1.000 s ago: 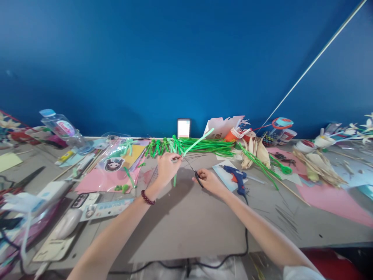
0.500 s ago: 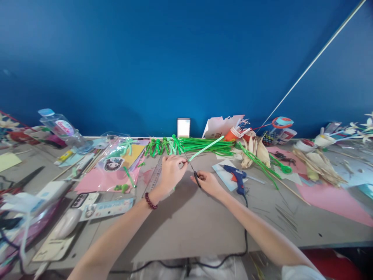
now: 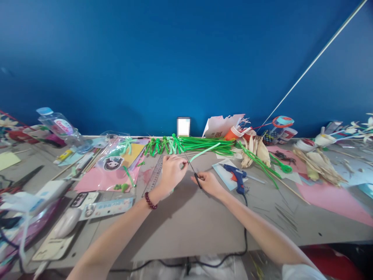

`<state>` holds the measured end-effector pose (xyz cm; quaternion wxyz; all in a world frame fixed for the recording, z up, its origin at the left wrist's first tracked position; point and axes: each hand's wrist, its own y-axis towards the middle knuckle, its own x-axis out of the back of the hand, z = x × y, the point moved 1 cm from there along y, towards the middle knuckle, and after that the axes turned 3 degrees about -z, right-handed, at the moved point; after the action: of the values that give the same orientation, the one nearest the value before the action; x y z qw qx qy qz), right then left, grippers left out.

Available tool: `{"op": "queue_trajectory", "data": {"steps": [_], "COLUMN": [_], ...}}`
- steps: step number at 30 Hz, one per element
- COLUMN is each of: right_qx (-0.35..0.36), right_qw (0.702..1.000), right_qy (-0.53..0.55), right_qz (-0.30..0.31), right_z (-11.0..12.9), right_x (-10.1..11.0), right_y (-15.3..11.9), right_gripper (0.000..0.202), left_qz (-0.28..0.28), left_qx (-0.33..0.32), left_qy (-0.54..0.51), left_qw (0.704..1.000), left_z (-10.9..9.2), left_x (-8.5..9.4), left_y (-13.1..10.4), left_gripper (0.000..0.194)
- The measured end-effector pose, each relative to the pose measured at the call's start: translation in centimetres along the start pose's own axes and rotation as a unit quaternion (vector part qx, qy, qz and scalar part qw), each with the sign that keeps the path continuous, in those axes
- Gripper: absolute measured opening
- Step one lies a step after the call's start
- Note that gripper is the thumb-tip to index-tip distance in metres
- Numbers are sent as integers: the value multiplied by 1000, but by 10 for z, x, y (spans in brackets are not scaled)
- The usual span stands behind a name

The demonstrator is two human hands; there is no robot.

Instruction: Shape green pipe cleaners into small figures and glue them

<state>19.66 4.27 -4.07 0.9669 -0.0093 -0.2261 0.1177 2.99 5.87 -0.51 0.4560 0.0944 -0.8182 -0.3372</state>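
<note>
My left hand [image 3: 174, 170], a dark red bead bracelet on its wrist, is closed with thumb and forefinger pinched at the near end of a pale green pipe cleaner [image 3: 205, 152]. The pipe cleaner slants away to the upper right, and a bit of pale green also shows below this hand. In my right hand [image 3: 207, 182] is a pair of dark-handled scissors [image 3: 197, 179], fingers wrapped round the handles. Their thin blades point up to the pipe cleaner beside my left fingertips. Whether the blades are fully closed cannot be made out.
Behind my hands lie a bundle of green pipe cleaners [image 3: 210, 144] and several twisted green pieces [image 3: 163, 146]. A blue glue gun [image 3: 239, 177] with its cord is at right, near dried husks [image 3: 253, 153]. A clear bag [image 3: 112, 165], phone [image 3: 83, 199] and bottle [image 3: 62, 128] are at left.
The far end of the pale green pipe cleaner has dipped lower and slightly left. Both hands have kept nearly the same place and grip.
</note>
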Motion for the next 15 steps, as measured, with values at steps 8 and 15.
{"op": "queue_trajectory", "data": {"steps": [8, 15], "right_qx": [-59, -61], "right_qw": [997, 997], "right_qy": [43, 41], "right_qz": [12, 20], "right_z": [1, 2], "right_x": [1, 3], "right_y": [-1, -1], "right_gripper": [41, 42], "left_qz": [18, 52], "left_qx": [29, 67], "left_qy": [-27, -38], "left_qw": [999, 996], "left_z": [2, 1], "left_x": [-1, -1], "left_y": [1, 2], "left_gripper": [14, 13]}}
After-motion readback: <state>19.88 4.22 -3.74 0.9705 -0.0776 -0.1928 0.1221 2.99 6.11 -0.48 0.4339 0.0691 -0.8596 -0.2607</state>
